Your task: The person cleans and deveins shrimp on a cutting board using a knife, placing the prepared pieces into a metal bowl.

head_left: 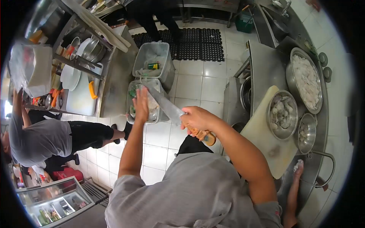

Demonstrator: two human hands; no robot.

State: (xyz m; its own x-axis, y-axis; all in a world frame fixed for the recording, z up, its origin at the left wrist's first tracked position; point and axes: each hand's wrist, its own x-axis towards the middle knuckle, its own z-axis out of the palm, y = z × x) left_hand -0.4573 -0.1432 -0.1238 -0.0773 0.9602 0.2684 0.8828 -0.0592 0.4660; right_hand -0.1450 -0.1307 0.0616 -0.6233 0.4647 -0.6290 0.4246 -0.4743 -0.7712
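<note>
My right hand (200, 118) grips a large kitchen knife (164, 105) by its brownish, wrapped-looking handle, whose butt sticks out below my fist. The broad blade points up and to the left. Close to the blade's tip is my left hand (141, 105), fingers stretched out and flat, nothing held in it. Both hands are in front of my body, above the tiled floor. Under the left hand and blade tip stands a clear plastic bin (155, 121) with a bag and some green scraps inside. Behind it is a second plastic bin (168, 70) with a green and yellow packet.
On the right counter a white cutting board (254, 138) lies beside metal bowls (282, 114) of pale, seafood-like pieces. Another person's hand (299, 167) is at that counter's lower end. A person (42, 140) stands at the left shelving. A yellow-handled knife (92, 90) rests on a board there.
</note>
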